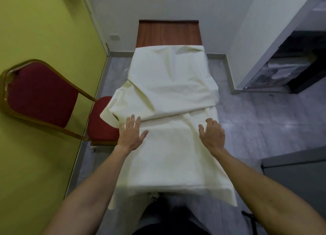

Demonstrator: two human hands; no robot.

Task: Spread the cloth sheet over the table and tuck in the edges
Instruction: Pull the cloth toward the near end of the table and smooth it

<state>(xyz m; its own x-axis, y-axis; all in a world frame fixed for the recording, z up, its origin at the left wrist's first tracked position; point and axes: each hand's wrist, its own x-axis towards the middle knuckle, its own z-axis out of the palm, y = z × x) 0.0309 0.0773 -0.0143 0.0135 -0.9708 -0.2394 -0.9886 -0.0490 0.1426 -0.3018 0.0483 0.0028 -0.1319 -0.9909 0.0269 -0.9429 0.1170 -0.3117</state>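
Observation:
A cream cloth sheet covers most of a long narrow wooden table, whose far end stays bare. A doubled layer of the sheet lies over the middle and bulges off the left side. The near end hangs over the front edge. My left hand rests flat on the sheet near the left edge, fingers spread, just below the fold line. My right hand presses on the sheet near the right edge, fingers slightly curled. Neither hand holds fabric.
A red padded chair with a gold frame stands close to the table's left side against a yellow-green wall. White walls close in the far end. A dark shelf unit sits at the right. Grey tiled floor lies to the right.

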